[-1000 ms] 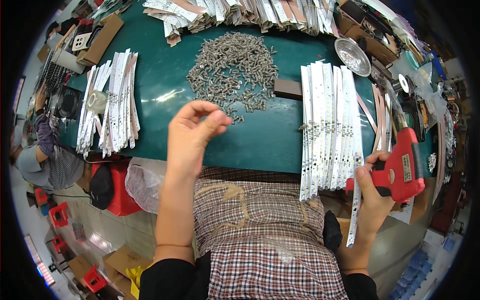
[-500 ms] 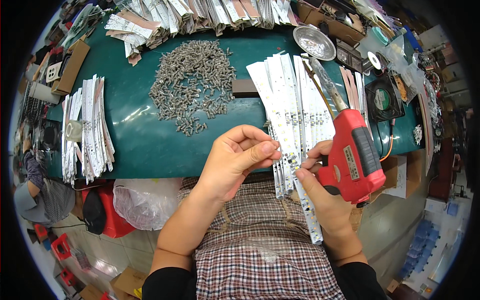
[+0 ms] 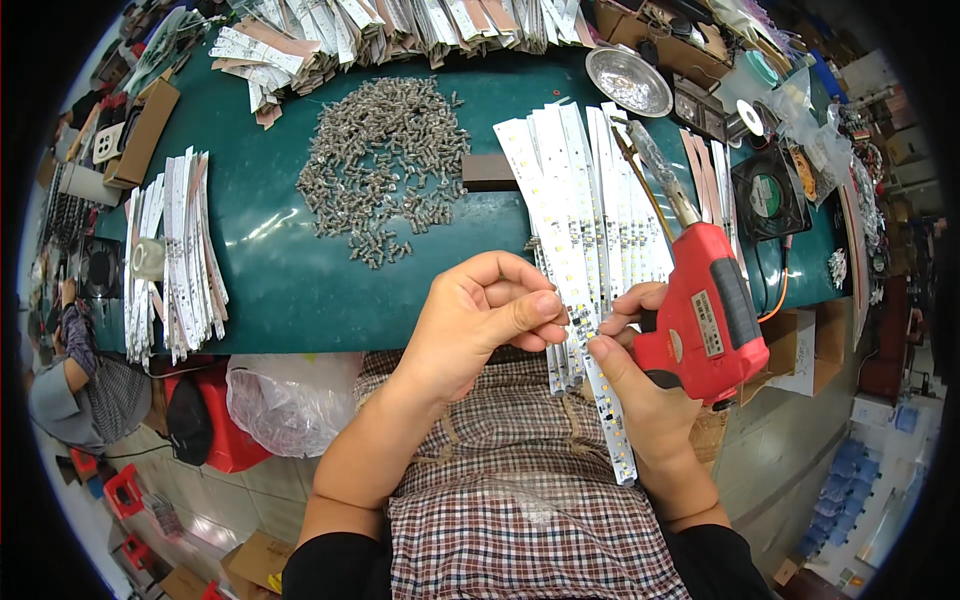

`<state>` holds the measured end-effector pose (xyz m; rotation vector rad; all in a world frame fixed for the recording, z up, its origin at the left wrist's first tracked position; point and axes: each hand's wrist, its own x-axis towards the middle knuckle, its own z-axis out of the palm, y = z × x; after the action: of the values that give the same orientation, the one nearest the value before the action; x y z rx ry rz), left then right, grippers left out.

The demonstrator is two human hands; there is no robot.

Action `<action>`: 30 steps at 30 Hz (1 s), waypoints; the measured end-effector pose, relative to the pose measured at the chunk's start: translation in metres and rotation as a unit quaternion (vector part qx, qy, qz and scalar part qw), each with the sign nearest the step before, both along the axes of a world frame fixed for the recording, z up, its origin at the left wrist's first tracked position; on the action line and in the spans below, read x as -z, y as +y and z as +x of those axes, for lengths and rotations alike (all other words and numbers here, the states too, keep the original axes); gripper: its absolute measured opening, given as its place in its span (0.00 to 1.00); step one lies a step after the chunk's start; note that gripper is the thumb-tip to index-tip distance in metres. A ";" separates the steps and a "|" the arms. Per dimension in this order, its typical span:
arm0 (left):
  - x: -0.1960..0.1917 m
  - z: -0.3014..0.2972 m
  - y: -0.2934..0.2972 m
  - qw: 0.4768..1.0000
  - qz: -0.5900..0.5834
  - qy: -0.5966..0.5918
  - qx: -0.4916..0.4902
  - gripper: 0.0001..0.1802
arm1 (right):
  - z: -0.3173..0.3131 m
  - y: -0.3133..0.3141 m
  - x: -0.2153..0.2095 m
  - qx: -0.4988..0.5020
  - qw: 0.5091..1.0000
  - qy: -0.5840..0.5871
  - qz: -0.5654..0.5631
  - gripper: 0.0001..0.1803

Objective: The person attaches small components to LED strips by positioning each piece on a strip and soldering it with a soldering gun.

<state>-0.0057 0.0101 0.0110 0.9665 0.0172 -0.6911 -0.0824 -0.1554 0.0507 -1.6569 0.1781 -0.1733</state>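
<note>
My right hand (image 3: 652, 408) is closed round a red and black soldering gun (image 3: 706, 300), whose tip points away over the boards. Its thumb and fingers also grip a white LED circuit strip (image 3: 608, 418) that slants down toward my lap. At the strip's left edge my left hand (image 3: 470, 318) is pinched, thumb against forefinger; whatever it holds there is too small or hidden to name. Beyond both hands lies a fanned stack of white LED strips (image 3: 560, 180). A heap of small metal parts (image 3: 375, 150) covers the table to the left of them.
More strips lie in a bundle (image 3: 190, 260) at the left and in a large pile (image 3: 400, 30) along the back. A dark block (image 3: 487, 172) touches the stack. Back right hold a metal bowl (image 3: 630, 82), a solder spool (image 3: 745, 120) and a fan (image 3: 768, 195). A person (image 3: 85, 390) sits far left.
My left fingertips have shifted slightly right, closer against the strip's edge. The strip and the soldering gun have moved only a little, the gun tilting slightly.
</note>
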 end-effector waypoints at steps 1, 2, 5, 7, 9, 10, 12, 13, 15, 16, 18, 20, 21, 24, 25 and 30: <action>0.001 0.000 0.000 1.000 0.002 -0.004 0.003 0.11 | 0.000 0.000 0.000 0.002 1.000 0.006 0.011 0.26; 0.001 0.000 0.000 1.000 0.005 -0.008 0.006 0.11 | 0.000 0.000 0.001 0.002 1.000 0.006 0.011 0.26; 0.001 0.000 0.001 1.000 0.010 -0.013 0.014 0.11 | 0.000 0.001 0.004 0.007 0.999 -0.008 0.036 0.22; 0.003 0.000 0.001 1.000 0.011 -0.016 0.012 0.10 | 0.000 0.001 0.005 0.012 0.999 -0.007 0.044 0.23; 0.002 -0.001 0.001 1.000 0.012 -0.019 0.010 0.10 | 0.000 0.002 0.005 0.013 0.999 0.002 0.041 0.24; -0.001 -0.001 -0.001 0.999 0.036 -0.036 -0.004 0.10 | 0.000 0.002 0.005 0.014 0.999 0.009 0.039 0.26; -0.005 -0.004 -0.003 0.997 0.059 -0.052 -0.018 0.10 | 0.000 0.002 0.002 0.002 1.000 0.023 0.018 0.26; -0.006 -0.005 -0.004 0.995 0.071 -0.068 -0.035 0.10 | 0.000 0.002 0.001 -0.010 0.999 0.037 -0.003 0.26; -0.009 -0.008 -0.007 0.992 0.084 -0.084 -0.053 0.10 | -0.001 0.002 0.004 -0.014 0.999 0.022 -0.019 0.25; -0.010 -0.008 -0.008 0.991 0.084 -0.084 -0.065 0.09 | -0.001 0.002 0.005 -0.019 0.999 0.007 -0.036 0.25; -0.010 -0.009 -0.009 0.990 0.084 -0.084 -0.078 0.09 | -0.001 0.002 0.005 -0.019 0.999 0.016 -0.035 0.24; -0.007 -0.008 -0.010 0.991 0.068 -0.076 -0.085 0.08 | 0.000 0.002 0.007 -0.028 0.999 -0.002 -0.041 0.25; -0.006 -0.009 -0.011 0.991 0.068 -0.075 -0.085 0.08 | 0.000 0.002 0.008 -0.028 0.999 -0.002 -0.041 0.25; -0.004 -0.010 -0.011 0.990 0.066 -0.079 -0.092 0.08 | 0.000 0.004 0.010 -0.004 1.000 -0.009 -0.005 0.24; -0.003 -0.011 -0.011 0.989 0.077 -0.092 -0.090 0.09 | 0.000 0.004 0.010 -0.009 1.000 -0.005 -0.019 0.24; -0.004 -0.010 -0.012 0.990 0.067 -0.087 -0.084 0.11 | 0.000 0.003 0.012 -0.025 0.999 -0.003 -0.036 0.24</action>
<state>-0.0155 -0.0017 0.0147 1.1380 -0.0088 -0.4532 -0.0826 -0.1525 0.0392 -1.7303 0.1278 -0.1482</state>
